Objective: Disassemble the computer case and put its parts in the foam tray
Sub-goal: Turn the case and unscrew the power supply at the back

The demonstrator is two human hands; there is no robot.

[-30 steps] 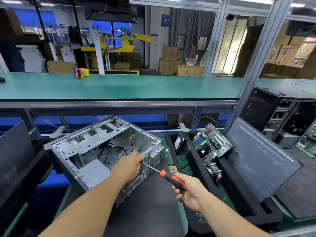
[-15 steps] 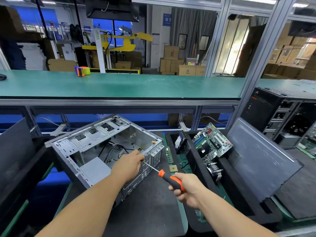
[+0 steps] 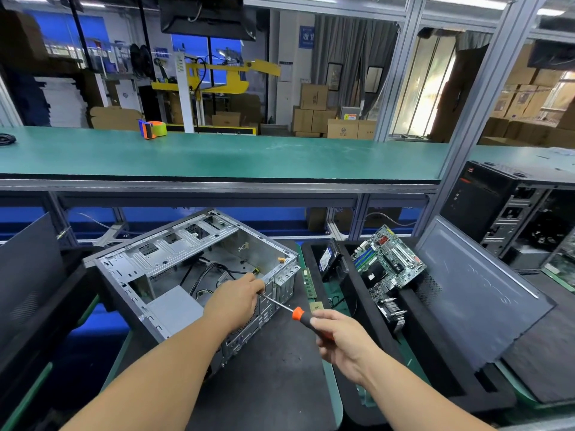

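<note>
Orange-collared screwdriver (image 3: pixel 306 320) gripped in right hand (image 3: pixel 340 345), tip at rear edge of computer case (image 3: pixel 174 275). Left hand (image 3: pixel 235 301) curled over that edge, holding. Case lies open, beside foam tray (image 3: pixel 367 318); motherboard (image 3: pixel 385 259) leans inside.

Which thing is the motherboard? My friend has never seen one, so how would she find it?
Start at the black foam tray to the right of the open metal computer case. The motherboard leans tilted in a slot there, just left of the big flat grey side panel. It is the only wide green board, covered in tiny parts and blue and green slots.
</note>
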